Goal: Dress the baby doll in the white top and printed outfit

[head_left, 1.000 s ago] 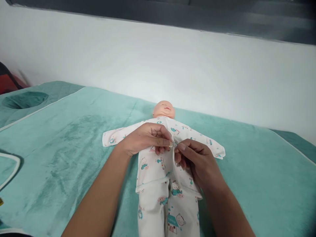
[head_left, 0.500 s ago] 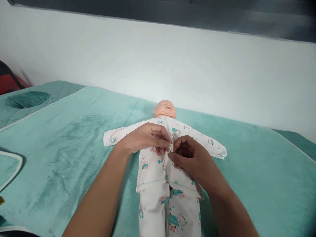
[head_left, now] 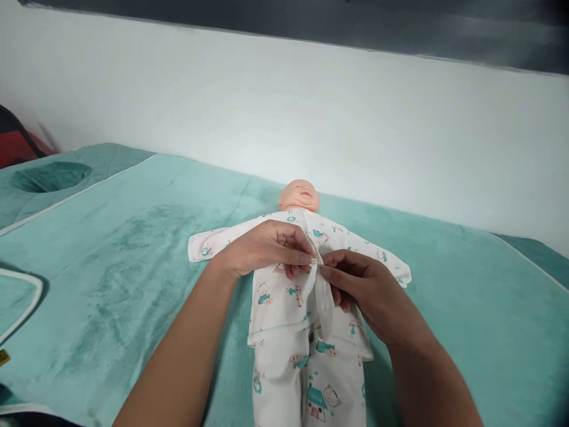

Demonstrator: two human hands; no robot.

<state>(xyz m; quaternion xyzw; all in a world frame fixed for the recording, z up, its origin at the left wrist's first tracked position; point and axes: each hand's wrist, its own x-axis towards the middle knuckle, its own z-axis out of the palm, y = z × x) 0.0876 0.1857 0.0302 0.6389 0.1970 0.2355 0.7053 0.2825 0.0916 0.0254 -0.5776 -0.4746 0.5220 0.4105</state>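
A baby doll [head_left: 299, 196] lies on its back, dressed in a white printed shirt [head_left: 271, 302] and matching trousers [head_left: 278, 379]. Over the chest, my left hand [head_left: 280, 249] pinches one front edge of the shirt, with a small pale button [head_left: 313, 261] at the thumb tip. My right hand [head_left: 355, 276] is closed on the opposite front edge, thumb and forefinger pressed together just right of the button. Below the hands the front placket hangs partly folded open. The fingers hide part of the chest.
Green plush covering [head_left: 133, 267] spreads under the doll, with a round hole [head_left: 51, 177] at the far left. A white wall [head_left: 284, 112] rises behind. A red and black object [head_left: 18, 142] stands at the left edge.
My right hand has shifted a little right and turned, drawing its shirt edge outward so the placket shows more. My left hand keeps its pinch near the button.
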